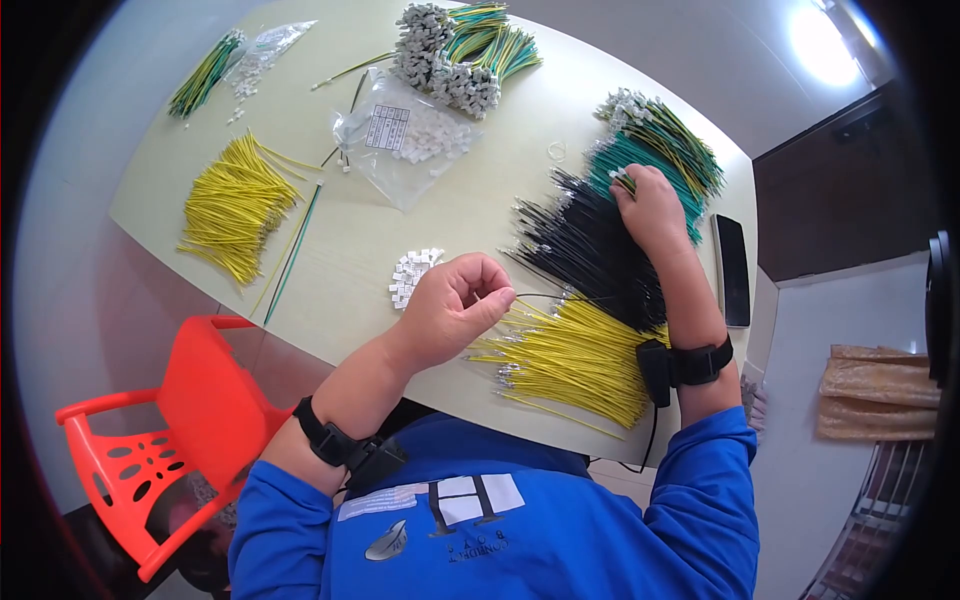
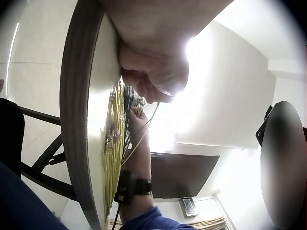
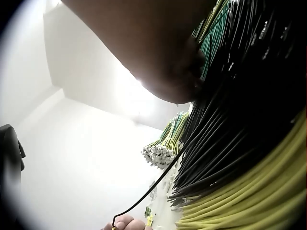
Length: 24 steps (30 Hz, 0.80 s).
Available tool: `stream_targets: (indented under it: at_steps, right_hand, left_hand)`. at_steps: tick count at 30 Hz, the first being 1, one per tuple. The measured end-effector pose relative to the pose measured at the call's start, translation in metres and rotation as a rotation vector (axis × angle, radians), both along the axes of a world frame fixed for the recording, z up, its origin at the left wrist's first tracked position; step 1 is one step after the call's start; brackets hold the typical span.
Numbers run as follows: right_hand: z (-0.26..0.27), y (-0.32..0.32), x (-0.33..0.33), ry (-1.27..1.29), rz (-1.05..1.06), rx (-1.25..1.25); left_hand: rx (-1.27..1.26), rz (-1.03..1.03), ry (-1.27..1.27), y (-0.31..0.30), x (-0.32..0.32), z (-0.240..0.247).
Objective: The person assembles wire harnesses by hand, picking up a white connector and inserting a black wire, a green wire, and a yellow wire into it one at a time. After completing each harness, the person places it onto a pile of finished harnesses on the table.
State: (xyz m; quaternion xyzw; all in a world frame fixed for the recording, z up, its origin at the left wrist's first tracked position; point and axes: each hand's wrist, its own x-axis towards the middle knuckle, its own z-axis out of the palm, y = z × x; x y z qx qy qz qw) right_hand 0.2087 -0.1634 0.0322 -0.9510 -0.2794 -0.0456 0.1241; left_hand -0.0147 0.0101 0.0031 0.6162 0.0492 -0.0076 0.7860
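Observation:
My left hand (image 1: 450, 308) is over the near middle of the table, thumb and index finger pinching the end of a black wire (image 3: 149, 191). A yellow tip shows beside that wire in the right wrist view. Farther right, my right hand (image 1: 655, 212) has its fingers curled round a small white connector with wires (image 1: 623, 181), partly hidden by the fingers. It is over the green wires (image 1: 635, 158) and the edge of the black wires (image 1: 605, 245). Yellow wires (image 1: 570, 355) lie fanned just right of my left hand. Loose white connectors (image 1: 412, 275) are grouped behind it.
Connector-ended wire bundles lie at the far right (image 1: 690, 150) and back (image 1: 455, 60). A clear bag of connectors (image 1: 410, 135) is mid-table, with more yellow wires (image 1: 240, 205) left. A phone (image 1: 733, 270) rests at the right edge. A red chair (image 1: 200, 400) stands left.

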Motion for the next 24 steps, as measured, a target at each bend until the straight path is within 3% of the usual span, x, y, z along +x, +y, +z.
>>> stream_targets:
  at_steps: [5,10,12,24]
  right_hand:
    - [-0.003,-0.003,0.001,-0.098,0.086,0.151]
    - [0.023,-0.004,-0.024,0.003,0.136,0.283]
    - [0.031,-0.004,-0.043,-0.039,0.379,0.414]
    - [0.031,-0.001,-0.118,0.285,0.484,0.451]
  left_hand:
    - [0.024,-0.002,-0.019,0.0,0.001,-0.002]
    - [0.065,0.007,-0.038,-0.001,0.002,-0.001]
    - [0.073,0.014,-0.032,-0.001,0.002,-0.001]
    - [0.076,0.051,-0.094,-0.002,0.003,-0.005]
